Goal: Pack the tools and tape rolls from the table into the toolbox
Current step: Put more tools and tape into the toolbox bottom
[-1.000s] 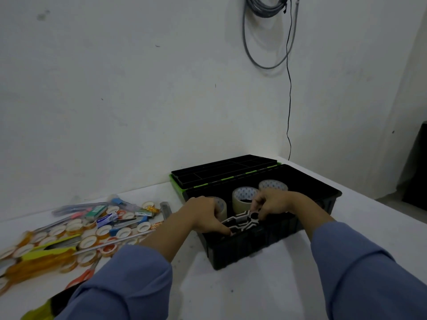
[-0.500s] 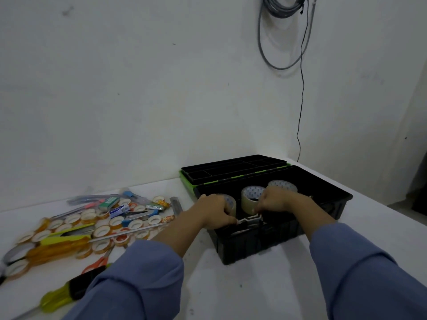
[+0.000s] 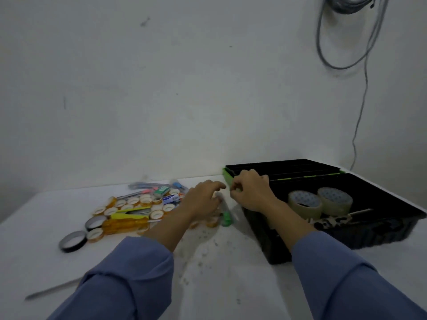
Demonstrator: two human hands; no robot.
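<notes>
Both hands are out of the toolbox (image 3: 381,229) since a second ago and now sit to its left. The grey tool (image 3: 332,221) they were on lies inside along the front wall. Left hand (image 3: 202,200): fingers loose and spread, holding nothing, over the near end of the clutter. Right hand (image 3: 251,192): fingers curled, above the toolbox's back left corner; can't tell if it pinches anything. Toolbox is on the table's (image 3: 231,273) right side, lid (image 3: 282,166) open toward the far edge. Two big tape rolls (image 3: 305,203) sit inside, side by side and touching. A green-handled tool (image 3: 226,219) lies just left of the toolbox. Toward the table's far left edge: small tape rolls (image 3: 134,202), yellow-orange screwdrivers (image 3: 126,224), a black tape roll (image 3: 72,241).
</notes>
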